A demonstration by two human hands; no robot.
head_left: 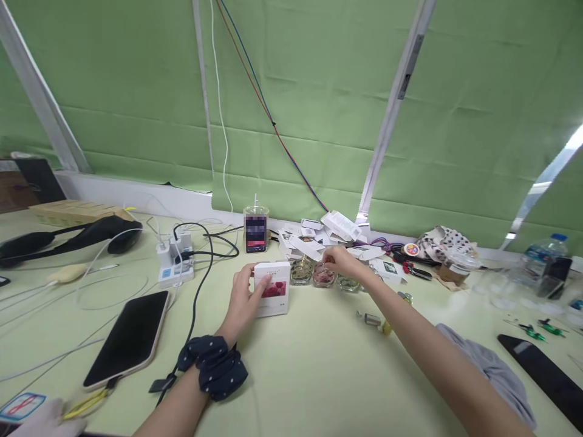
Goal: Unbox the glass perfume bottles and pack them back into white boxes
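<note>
White box [276,304] — held in left grip [245,295]; right grip [342,262] at pinkish glass jar [323,278] — hold unclear.

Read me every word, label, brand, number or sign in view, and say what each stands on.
Nothing is legible.
White box in the left hand: print too small.
Upright phone: screen pixelated.
Power strip: blue label too small.
Piled white cartons: print too small.
Water bottle: label blurred.
Sticker, lower left: red mark, unreadable.

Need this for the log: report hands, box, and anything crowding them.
Left hand holds white box. Right hand at pink-filled glass jar, contact unclear. White cartons heaped close behind.
</note>
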